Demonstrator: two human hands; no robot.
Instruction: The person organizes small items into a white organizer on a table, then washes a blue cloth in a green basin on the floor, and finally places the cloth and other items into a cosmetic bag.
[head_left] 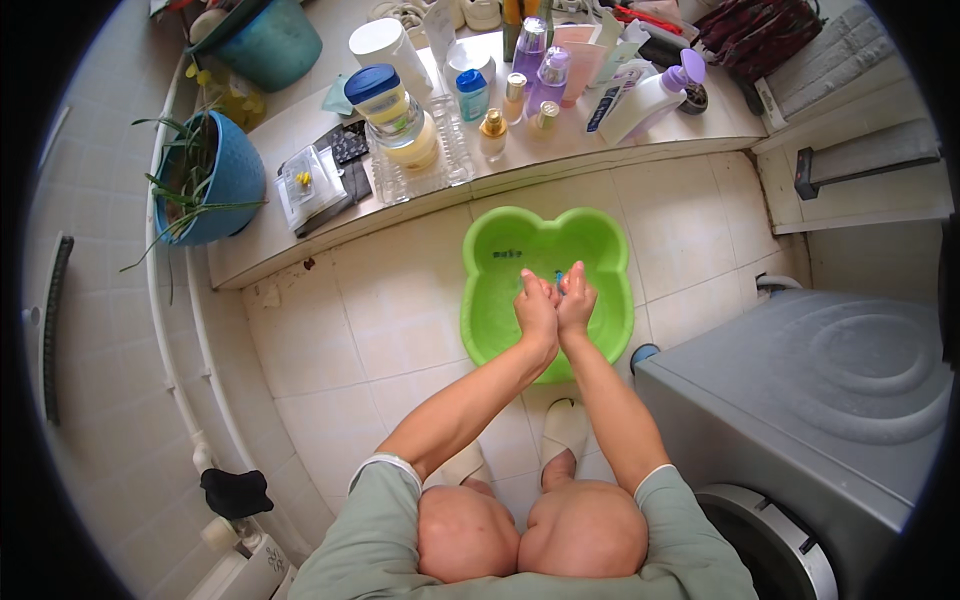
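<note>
one head view only, looking steeply down from above the basin (545, 250), which sits near centre, fairly close. the shelf (560, 160) lies beyond the basin at the top, the washer (800, 400) to its right; edges bend toward the rim.

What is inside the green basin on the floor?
The green basin looks mostly bare inside, with a small dark mark near its left wall. Both hands, left hand and right hand, are pressed together above it, covering part of its bottom.
</note>
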